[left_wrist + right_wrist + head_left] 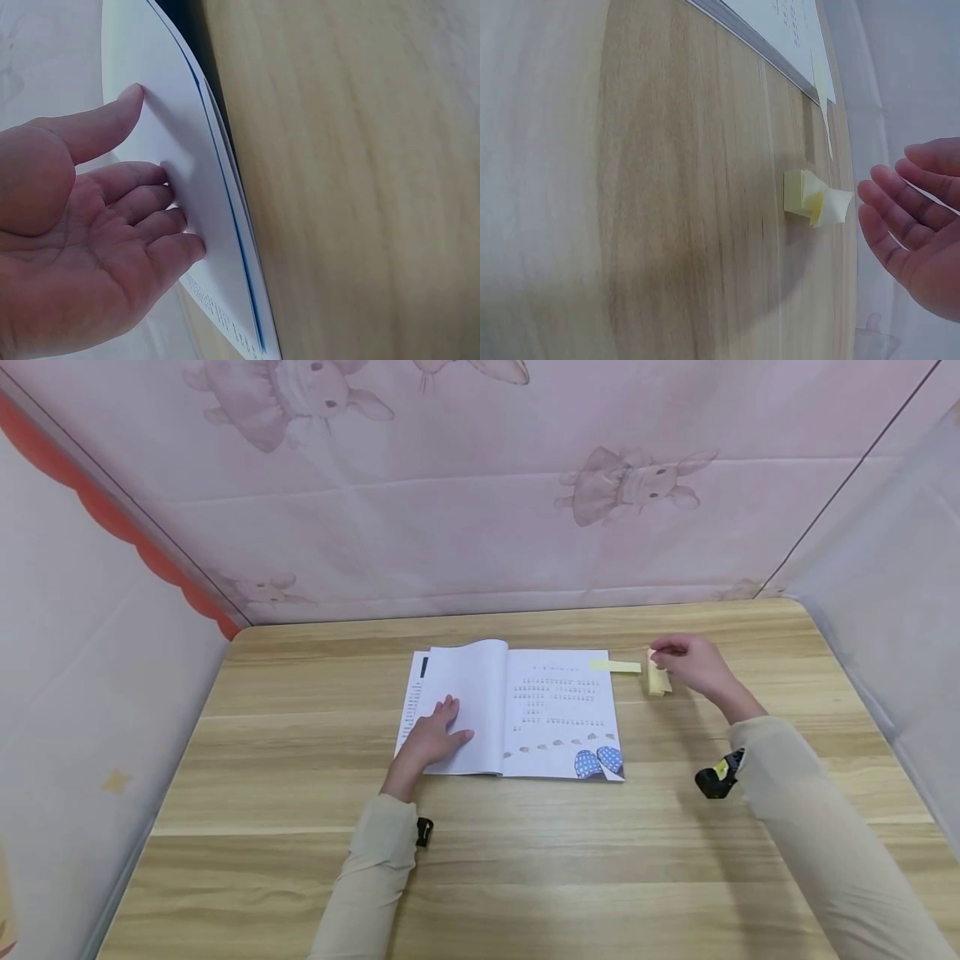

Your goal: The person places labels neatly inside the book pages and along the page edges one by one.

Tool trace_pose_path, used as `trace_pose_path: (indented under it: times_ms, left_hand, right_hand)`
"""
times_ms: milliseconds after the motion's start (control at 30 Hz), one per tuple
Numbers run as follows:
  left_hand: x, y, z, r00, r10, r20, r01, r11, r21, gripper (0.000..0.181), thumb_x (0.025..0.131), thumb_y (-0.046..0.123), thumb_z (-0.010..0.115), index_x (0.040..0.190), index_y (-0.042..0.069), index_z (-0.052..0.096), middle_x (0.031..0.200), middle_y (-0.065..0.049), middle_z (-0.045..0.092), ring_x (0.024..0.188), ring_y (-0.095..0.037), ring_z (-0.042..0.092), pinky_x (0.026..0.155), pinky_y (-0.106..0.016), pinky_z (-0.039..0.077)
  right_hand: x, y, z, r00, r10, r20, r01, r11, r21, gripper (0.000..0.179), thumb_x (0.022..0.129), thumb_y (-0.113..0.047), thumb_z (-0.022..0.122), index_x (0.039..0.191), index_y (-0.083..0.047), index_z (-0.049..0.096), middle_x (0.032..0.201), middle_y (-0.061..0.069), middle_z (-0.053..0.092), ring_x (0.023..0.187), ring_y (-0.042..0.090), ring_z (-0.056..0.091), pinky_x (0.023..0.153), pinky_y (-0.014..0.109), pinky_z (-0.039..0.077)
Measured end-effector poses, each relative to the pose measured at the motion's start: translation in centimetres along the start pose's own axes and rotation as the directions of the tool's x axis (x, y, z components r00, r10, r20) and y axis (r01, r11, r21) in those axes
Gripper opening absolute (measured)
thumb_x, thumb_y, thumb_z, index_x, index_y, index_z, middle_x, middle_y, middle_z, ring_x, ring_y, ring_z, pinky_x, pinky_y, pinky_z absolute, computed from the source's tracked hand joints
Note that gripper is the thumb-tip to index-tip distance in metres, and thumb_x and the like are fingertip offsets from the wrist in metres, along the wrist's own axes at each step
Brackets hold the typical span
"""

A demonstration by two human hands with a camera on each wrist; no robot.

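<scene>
A booklet lies spread on the table, its left page bulging up near the spine. My left hand rests on that page with thumb and fingers apart; the left wrist view shows its fingertips touching the blank paper. A yellow sticky strip juts past the right page's edge. To its right sits a small pad of yellow sticky notes, a loose sheet lifting from it. By that sheet my right hand hovers, fingers loosely bent; in the right wrist view nothing shows between them.
The wooden table ends at a pink rabbit-print curtain behind the booklet. Pale sheets hang at the left and right sides. Black cameras are worn at the left wrist and the right wrist.
</scene>
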State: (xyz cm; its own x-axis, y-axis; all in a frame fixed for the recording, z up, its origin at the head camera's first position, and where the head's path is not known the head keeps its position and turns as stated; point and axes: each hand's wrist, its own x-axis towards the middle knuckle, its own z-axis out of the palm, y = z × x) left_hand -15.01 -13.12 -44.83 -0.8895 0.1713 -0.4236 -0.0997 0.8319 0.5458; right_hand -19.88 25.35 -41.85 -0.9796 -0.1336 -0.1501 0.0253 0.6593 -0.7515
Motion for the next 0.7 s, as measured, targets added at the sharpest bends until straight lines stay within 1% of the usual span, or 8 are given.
trace_pose_path:
  times_ms: [100,333,500,633,700]
  left_hand:
    - [0.0,0.0,0.0,1.0,-0.003,0.002,0.003,1.0,0.0,0.064,0.092,0.029,0.053,0.143,0.006,0.022,0.15,-0.005,0.011,0.138,-0.023,0.007,0.111,-0.039,0.01]
    - [-0.1,0.0,-0.1,1.0,0.011,-0.003,-0.011,1.0,0.003,0.064,0.092,0.029,0.052,0.143,0.004,0.023,0.15,-0.007,0.012,0.138,-0.026,0.008,0.111,-0.041,0.011]
    - [-0.1,0.0,-0.1,1.0,0.009,-0.001,-0.009,1.0,0.001,0.064,0.092,0.029,0.052,0.143,0.004,0.023,0.15,-0.006,0.012,0.138,-0.026,0.008,0.11,-0.042,0.011]
    - [-0.1,0.0,-0.1,1.0,0.009,-0.001,-0.009,1.0,-0.007,0.064,0.093,0.029,0.052,0.143,0.004,0.023,0.15,-0.006,0.013,0.138,-0.025,0.008,0.111,-0.041,0.011]
    - [-0.2,-0.1,-0.1,1.0,0.018,-0.004,-0.018,1.0,-0.007,0.063,0.092,0.028,0.052,0.143,0.003,0.023,0.15,-0.007,0.014,0.138,-0.026,0.009,0.111,-0.041,0.012]
  right_hand:
    - [-0.1,0.3,-0.2,1.0,0.011,-0.015,-0.011,1.0,-0.006,0.033,0.093,-0.012,0.049,0.117,0.01,0.053,0.107,0.025,0.057,0.09,0.028,0.055,0.066,0.026,0.049]
    - [-0.1,1.5,-0.5,0.999,0.043,-0.022,-0.043,0.999,0.004,0.03,0.091,-0.011,0.053,0.113,0.01,0.054,0.099,0.021,0.058,0.084,0.027,0.054,0.061,0.024,0.048]
    - [-0.1,2.3,-0.4,0.998,0.058,-0.024,-0.058,0.998,0.003,0.028,0.09,-0.011,0.057,0.109,0.009,0.057,0.093,0.017,0.06,0.075,0.018,0.054,0.058,0.021,0.045]
    - [-0.1,2.7,-0.3,0.998,0.061,-0.024,-0.061,0.998,0.018,0.027,0.089,-0.01,0.057,0.107,0.01,0.057,0.088,0.014,0.06,0.07,0.013,0.053,0.058,0.022,0.046]
    - [-0.1,2.8,-0.2,0.998,0.063,-0.024,-0.062,0.998,0.032,0.027,0.089,-0.01,0.057,0.107,0.01,0.057,0.086,0.013,0.06,0.069,0.012,0.053,0.058,0.024,0.046]
